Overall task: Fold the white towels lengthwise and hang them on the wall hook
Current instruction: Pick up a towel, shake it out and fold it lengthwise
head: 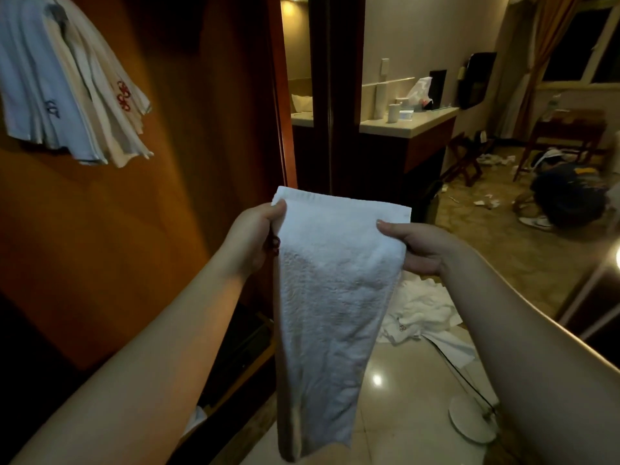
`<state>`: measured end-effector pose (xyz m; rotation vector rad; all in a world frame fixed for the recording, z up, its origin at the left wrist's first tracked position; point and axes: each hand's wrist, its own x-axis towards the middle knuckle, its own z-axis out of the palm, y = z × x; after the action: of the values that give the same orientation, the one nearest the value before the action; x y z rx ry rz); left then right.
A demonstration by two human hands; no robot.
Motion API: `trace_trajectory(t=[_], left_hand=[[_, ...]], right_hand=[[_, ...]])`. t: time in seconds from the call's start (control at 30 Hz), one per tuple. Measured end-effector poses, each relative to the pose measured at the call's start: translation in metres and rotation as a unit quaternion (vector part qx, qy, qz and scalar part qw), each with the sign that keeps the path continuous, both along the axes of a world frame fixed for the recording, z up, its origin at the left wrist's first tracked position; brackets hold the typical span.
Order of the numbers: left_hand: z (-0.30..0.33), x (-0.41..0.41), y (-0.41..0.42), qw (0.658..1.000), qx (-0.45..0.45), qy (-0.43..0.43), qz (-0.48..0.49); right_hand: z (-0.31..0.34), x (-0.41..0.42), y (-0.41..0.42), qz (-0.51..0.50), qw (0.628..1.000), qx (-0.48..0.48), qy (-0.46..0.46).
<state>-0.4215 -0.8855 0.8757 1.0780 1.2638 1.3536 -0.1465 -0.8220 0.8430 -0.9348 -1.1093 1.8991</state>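
A white towel hangs in front of me as a long narrow strip, folded lengthwise, its lower end near the bottom of the view. My left hand pinches its top left corner. My right hand grips its right edge a little lower. Several white towels with red and dark embroidery hang bunched on the orange wooden wall at the upper left. The hook itself is hidden under them.
A heap of white linen lies on the shiny tiled floor below my right hand. A white round lamp base with a black cord stands beside it. Behind are a counter with cups, a wooden chair and a dark bag.
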Motion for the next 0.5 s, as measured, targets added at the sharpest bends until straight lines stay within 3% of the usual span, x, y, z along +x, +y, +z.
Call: trace_trajectory(t=[0.23,0.5], left_hand=[[-0.033,0.015,-0.01,0.997,0.048,0.037,0.045],[-0.052,0.049,-0.035,0.977,0.114,0.127,0.129]], right_hand=[[-0.021,-0.038,-0.012,-0.181,0.983,-0.033,-0.021],[-0.043,-0.063,-0.049,-0.31,0.93,0.117,-0.16]])
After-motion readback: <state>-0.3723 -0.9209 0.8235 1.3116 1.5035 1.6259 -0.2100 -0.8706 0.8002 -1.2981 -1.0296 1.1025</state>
